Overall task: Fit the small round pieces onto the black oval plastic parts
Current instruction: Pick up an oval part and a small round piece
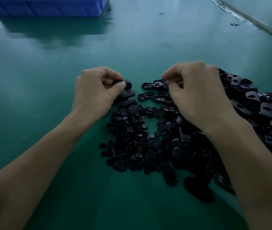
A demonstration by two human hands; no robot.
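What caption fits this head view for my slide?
Left hand grips a black oval part; right hand curls over loose ovals, small round pieces heaped nearby.

My only view: head camera (wide-angle), looking forward and down over green worktop [148, 47], close above both forearms; blue bin [48, 7] at far edge.

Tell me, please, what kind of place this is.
Probably a factory assembly bench: a green work surface, heaps of identical black oval parts and small round pieces, and a blue plastic bin at the far edge.
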